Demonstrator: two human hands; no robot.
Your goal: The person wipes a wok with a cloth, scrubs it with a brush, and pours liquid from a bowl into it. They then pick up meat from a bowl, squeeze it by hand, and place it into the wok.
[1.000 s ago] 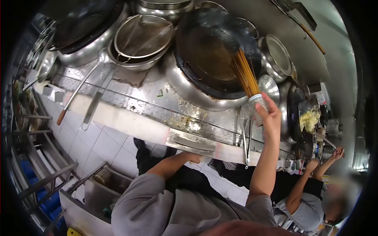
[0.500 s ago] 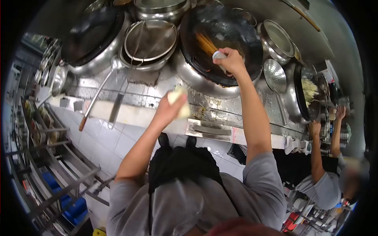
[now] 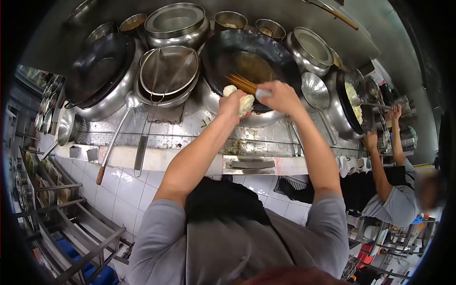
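My left hand [image 3: 230,107] is closed around a crumpled pale yellow cloth [image 3: 246,105] at the near rim of a large black wok [image 3: 280,53]. In my right hand [image 3: 281,97] is a bamboo wok brush [image 3: 242,84], gripped by its white-wrapped end. The brush's brown bristles point left, over the near part of the wok and just above the cloth. Brownish wet residue shows in the bottom of the wok. My hands are close together, and my left fingers are partly hidden by the cloth.
Left of the wok, a round strainer [image 3: 169,71] rests over a bowl, with another black wok [image 3: 97,66] beyond. A perforated ladle [image 3: 315,91] lies to the right. Farther right, a co-worker's hands [image 3: 371,141] are at a wok holding pale food [image 3: 354,104]. Metal racks [image 3: 90,223] stand lower left.
My left hand has carried the cloth up and right, from above the counter's front to the wok rim. My right hand has drawn the brush toward the near rim. The camera view has shifted.
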